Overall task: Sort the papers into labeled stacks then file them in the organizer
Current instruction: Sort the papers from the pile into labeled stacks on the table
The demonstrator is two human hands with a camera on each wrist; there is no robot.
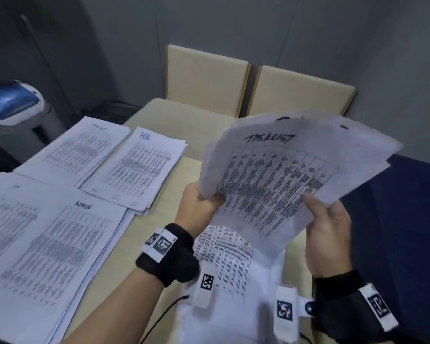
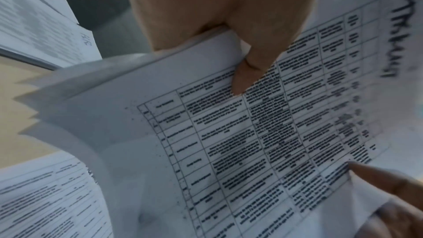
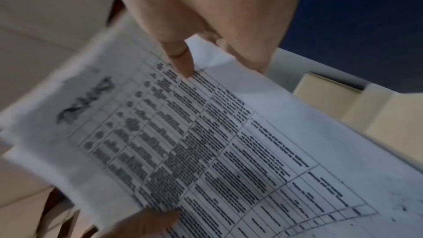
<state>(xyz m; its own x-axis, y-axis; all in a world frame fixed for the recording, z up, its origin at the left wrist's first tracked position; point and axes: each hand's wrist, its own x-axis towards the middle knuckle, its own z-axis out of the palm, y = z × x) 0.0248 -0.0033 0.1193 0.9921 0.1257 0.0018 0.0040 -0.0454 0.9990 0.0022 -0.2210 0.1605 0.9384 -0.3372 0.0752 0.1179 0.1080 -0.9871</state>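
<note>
Several white printed sheets, fanned into a loose sheaf (image 1: 283, 180), are held up above the beige surface (image 1: 164, 219). The top sheet carries a gridded table of black text and a handwritten marker heading. The left hand (image 1: 200, 207) pinches the sheaf's lower left edge, thumb on top; the right hand (image 1: 328, 232) grips its lower right edge. Three labelled white paper stacks (image 1: 134, 167) lie flat to the left.

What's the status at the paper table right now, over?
Left hand and right hand both hold a fanned bundle of papers, top sheet hand-labeled. Three labeled stacks on the table: Admin stack, HR stack, third stack. Nothing blocking.
</note>
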